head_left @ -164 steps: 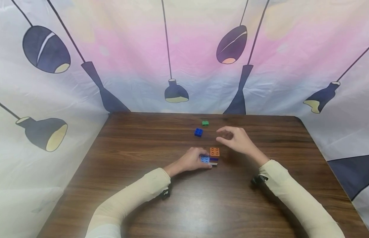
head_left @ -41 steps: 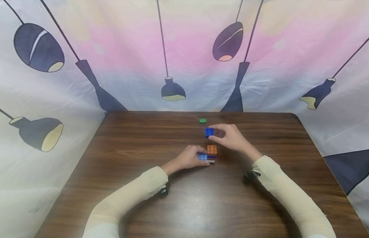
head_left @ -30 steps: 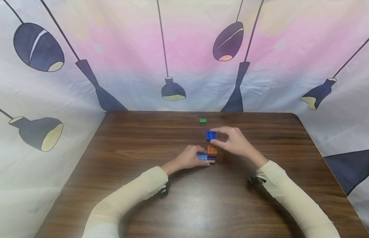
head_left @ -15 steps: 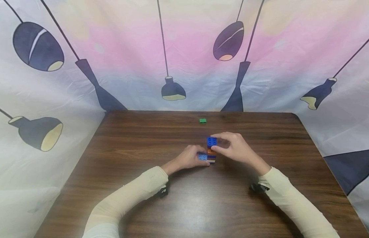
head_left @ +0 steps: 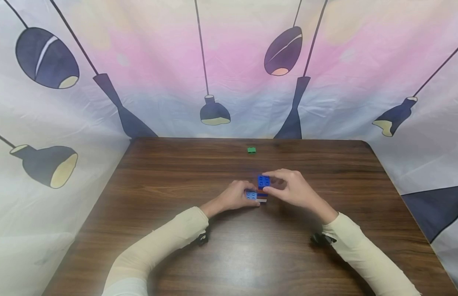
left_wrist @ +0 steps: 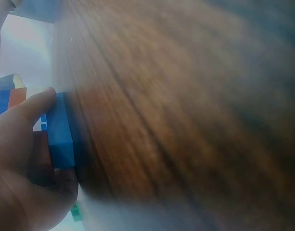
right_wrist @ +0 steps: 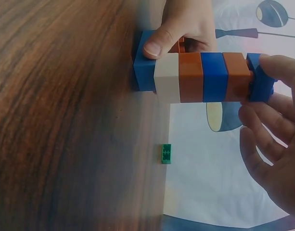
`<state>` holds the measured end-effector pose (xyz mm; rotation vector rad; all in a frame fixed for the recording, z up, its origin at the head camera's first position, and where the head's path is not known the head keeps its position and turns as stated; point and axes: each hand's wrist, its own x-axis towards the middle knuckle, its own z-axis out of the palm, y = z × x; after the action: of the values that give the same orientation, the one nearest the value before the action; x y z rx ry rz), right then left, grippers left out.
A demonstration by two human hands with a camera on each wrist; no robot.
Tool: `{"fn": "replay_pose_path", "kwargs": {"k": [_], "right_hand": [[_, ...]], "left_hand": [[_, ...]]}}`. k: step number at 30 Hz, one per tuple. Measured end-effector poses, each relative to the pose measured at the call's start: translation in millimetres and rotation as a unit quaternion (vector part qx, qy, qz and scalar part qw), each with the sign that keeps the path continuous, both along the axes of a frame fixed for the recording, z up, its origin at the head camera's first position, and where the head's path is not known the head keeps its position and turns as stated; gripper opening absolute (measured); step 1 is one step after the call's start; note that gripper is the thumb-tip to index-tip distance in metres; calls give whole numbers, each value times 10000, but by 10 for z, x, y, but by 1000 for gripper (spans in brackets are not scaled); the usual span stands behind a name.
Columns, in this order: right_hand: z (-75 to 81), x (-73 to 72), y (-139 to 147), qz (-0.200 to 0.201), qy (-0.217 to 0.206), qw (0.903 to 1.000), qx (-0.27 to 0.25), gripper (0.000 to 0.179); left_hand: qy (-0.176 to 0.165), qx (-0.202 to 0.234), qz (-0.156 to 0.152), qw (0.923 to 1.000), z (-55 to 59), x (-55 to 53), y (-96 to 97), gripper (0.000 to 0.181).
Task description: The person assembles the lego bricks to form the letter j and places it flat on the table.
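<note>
In the head view my left hand (head_left: 236,196) grips the light blue base brick (head_left: 252,195) of a toy-brick tower. On that base, the right wrist view shows a white brick (right_wrist: 167,79), an orange brick (right_wrist: 191,77), a blue brick (right_wrist: 214,77) and another orange brick (right_wrist: 237,77). My right hand (head_left: 297,187) pinches a dark blue four-stud brick (head_left: 263,181) at the tower's top. It sits slightly tilted against the upper orange brick, a narrow gap showing between them. Part of an orange studded piece (right_wrist: 181,44) peeks out behind the left thumb.
A small green brick (head_left: 252,150) lies near the back edge of the dark wood table (head_left: 169,164). Behind and beside the table hangs a cloth (head_left: 158,61) printed with lamps.
My right hand has picked up the dark blue brick from the table behind the tower and carried it forward onto the tower's top. My left hand has kept its grip on the base.
</note>
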<state>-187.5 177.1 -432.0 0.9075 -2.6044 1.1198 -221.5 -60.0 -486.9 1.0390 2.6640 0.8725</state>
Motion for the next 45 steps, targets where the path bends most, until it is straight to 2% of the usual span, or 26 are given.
{"fn": "replay_pose_path", "kwargs": {"k": [10, 17, 27, 41, 45], "right_hand": [[-19, -3, -2, -6, -31, 10000, -23, 40], [-28, 1, 8, 18, -147, 9998, -106, 40], [-3, -11, 9, 50, -46, 10000, 60, 39], [22, 10, -42, -74, 483, 9975, 514, 39], [26, 23, -41, -107, 522, 9966, 628, 40]], "left_hand": [[-74, 37, 24, 10000, -12, -5, -8, 48], [15, 54, -57, 10000, -4, -3, -9, 45], [-15, 45, -57, 10000, 8, -3, -3, 43], [-6, 80, -67, 9999, 19, 0, -17, 44], [30, 91, -81, 9999, 12, 1, -10, 43]]}}
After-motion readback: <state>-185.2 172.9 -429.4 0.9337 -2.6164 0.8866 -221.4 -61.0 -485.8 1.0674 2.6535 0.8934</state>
